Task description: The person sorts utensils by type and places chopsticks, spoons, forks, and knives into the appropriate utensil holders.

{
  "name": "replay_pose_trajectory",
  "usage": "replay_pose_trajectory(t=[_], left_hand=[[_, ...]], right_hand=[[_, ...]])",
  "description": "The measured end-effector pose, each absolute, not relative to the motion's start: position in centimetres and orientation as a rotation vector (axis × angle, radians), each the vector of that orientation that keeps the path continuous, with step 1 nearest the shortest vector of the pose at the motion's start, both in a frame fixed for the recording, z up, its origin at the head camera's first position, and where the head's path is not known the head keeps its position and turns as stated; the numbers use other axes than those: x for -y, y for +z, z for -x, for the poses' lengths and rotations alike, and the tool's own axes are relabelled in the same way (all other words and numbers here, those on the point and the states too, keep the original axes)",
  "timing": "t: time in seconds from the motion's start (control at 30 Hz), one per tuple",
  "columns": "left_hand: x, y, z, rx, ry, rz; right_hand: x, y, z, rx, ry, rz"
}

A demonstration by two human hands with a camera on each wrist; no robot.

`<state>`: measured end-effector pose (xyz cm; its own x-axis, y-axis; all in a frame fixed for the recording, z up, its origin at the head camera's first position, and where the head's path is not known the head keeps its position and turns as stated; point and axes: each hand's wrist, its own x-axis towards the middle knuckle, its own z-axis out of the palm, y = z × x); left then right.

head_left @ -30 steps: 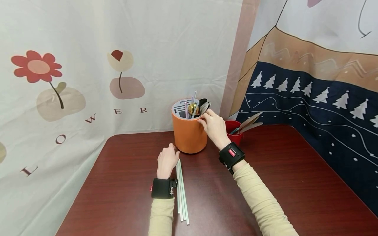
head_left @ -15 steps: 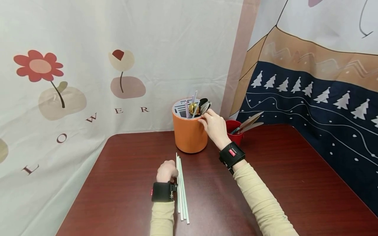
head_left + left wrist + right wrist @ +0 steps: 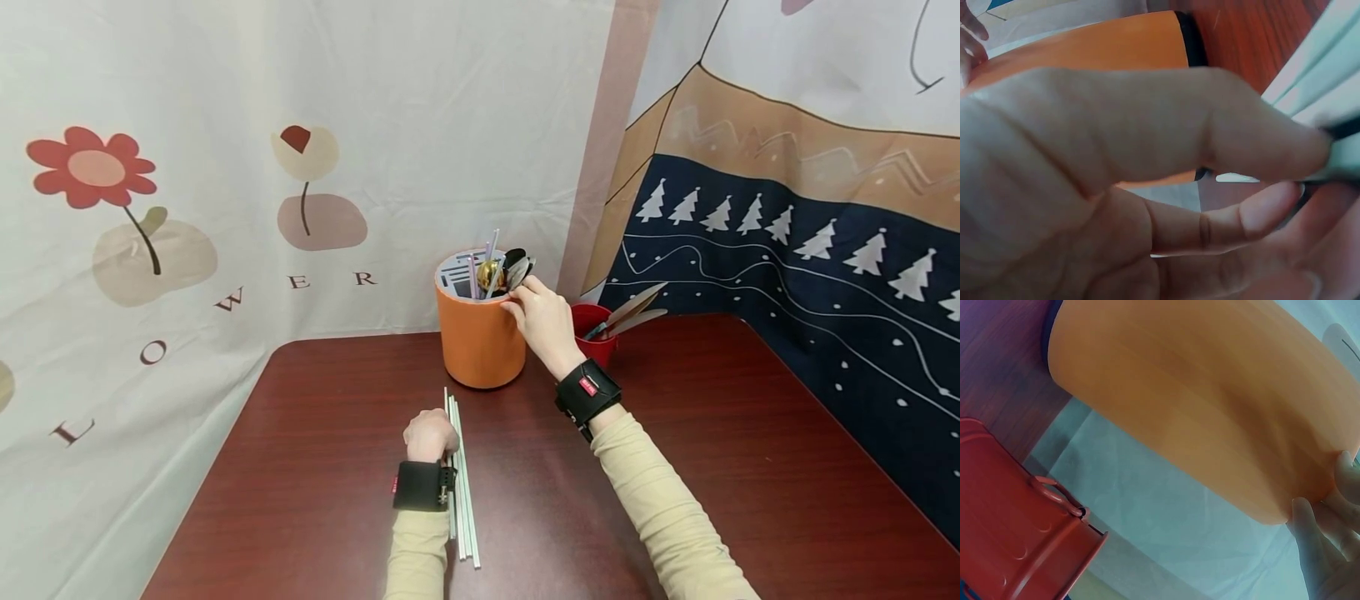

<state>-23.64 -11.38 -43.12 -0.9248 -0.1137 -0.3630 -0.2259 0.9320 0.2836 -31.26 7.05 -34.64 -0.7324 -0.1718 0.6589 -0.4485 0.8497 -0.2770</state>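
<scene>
the bundle of long thin white straws lies flat on the dark red wooden table, running from near the front edge up toward the tall orange cylindrical utensil holder, well short of touching it. the left hand sits on the far half of that bundle, fingers curled down; the left wrist view shows thumb and forefinger closing on a pale straw, so call it a pinch on the straws, though they look flat on the wood, none lifted clear.

up at the holder, the right hand is at the rim on its right side, fingertips pressed to the orange wall just under the lip, seemingly steadying it. whether it also nips one of the utensils up top, i cannot tell. the slotted grey lid already carries a few pale sticks and a cluster of dark and gold spoon heads.

so, judging by the layout: some pieces are already standing in the holder, the table bundle remains to be dealt with, and the pick-up is only just beginning.

just right of the holder, behind the right wrist, a small red metal bucket holds grey-handled utensils leaning right. printed fabric backdrops hang behind.
</scene>
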Motion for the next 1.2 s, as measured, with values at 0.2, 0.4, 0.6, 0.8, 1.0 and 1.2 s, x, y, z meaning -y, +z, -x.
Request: replay_pose_trajectory(t=[0.2, 0.4, 0.6, 0.8, 1.0, 1.2], left_hand=[[11.2, -43.4, 23.7, -2.762, 0.426, 0.274], [11.6, -42.4, 23.1, -2.812, 0.444, 0.235], [12.4, -40.8, 22.6, -2.935, 0.557, 0.238], [12.7, -39.5, 21.9, -3.116, 0.661, 0.26], [12.8, -38.5, 21.4, -3.293, 0.796, 0.263], [12.8, -37.7, 21.1, -3.382, 0.955, 0.236]], right_hand=[[-7.0, -34.5, 31.2, 2.376, 0.564, -0.451], [-7.0, -34.5, 31.1, 2.367, 0.561, -0.456], [-7.1, -34.5, 31.1, 2.378, 0.562, -0.45], [-7.1, -34.5, 31.1, 2.385, 0.564, -0.444], [-7.1, -34.5, 31.0, 2.385, 0.56, -0.444], [-7.0, -34.4, 31.0, 2.391, 0.564, -0.441]])
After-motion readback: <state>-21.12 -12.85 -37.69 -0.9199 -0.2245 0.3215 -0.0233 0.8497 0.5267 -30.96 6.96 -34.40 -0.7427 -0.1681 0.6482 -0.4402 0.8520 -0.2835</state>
